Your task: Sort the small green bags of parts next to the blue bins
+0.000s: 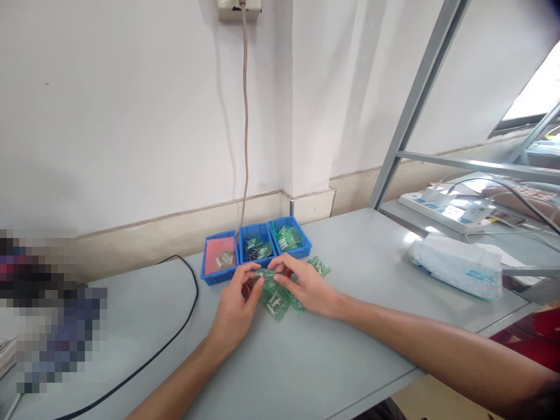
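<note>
Between my left hand (234, 303) and my right hand (308, 287), a small clear green plastic bag (266, 273) is pinched by its edges. Fingers partly cover it, so its contents are hard to make out. Just below lies another green plastic bag (275, 303) with silvery metal pieces inside, flat on the table. One more green bag (320, 266) rests behind my right hand. Beyond the hands stand three blue bins: the left bin (203, 272) has a pink bottom and a few pale pieces, the middle bin (273, 255) dark screw-like parts and green bags, the right bin (308, 240) green bags.
The grey table (350, 361) meets a white wall behind the bins. A black cable (186, 321) curves across its left side. To the right are a white-and-blue soft packet (457, 267), a metal frame post (409, 125) and a white power strip (441, 213).
</note>
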Tool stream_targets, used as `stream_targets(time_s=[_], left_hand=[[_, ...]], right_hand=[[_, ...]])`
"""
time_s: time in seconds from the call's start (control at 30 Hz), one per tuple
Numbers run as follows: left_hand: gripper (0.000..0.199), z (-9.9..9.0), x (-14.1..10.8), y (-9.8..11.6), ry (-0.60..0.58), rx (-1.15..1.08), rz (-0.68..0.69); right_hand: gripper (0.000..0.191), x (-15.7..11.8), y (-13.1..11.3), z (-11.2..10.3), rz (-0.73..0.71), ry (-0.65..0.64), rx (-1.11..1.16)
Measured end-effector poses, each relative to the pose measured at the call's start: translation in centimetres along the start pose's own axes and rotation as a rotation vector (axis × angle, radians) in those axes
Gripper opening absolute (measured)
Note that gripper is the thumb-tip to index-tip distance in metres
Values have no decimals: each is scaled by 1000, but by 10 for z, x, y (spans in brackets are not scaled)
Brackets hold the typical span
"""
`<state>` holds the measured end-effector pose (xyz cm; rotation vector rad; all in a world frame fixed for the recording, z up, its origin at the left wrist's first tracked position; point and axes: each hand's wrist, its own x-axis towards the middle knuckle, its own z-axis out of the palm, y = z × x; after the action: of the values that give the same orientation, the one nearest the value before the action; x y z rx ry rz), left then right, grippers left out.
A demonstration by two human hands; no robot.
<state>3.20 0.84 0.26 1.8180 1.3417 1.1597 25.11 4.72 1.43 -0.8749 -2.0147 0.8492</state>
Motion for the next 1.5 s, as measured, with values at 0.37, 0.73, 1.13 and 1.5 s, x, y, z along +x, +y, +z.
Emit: stream_targets(time_s=[0.37,0.73,1.13,1.5], left_hand=[[32,-1,2,2,-53,-16,-20],[44,-2,3,0,-8,-56,-23],[33,0,4,-3,-27,-94,-13],[22,2,0,-3,-68,-69,19]], right_hand=[[19,-3,-3,1,-9,-26,-1],[27,-5,-4,0,-109,-57,-68],[12,-3,-9,-4,-172,-74,-99],[20,-2,-3,-1,39,51,-33]])
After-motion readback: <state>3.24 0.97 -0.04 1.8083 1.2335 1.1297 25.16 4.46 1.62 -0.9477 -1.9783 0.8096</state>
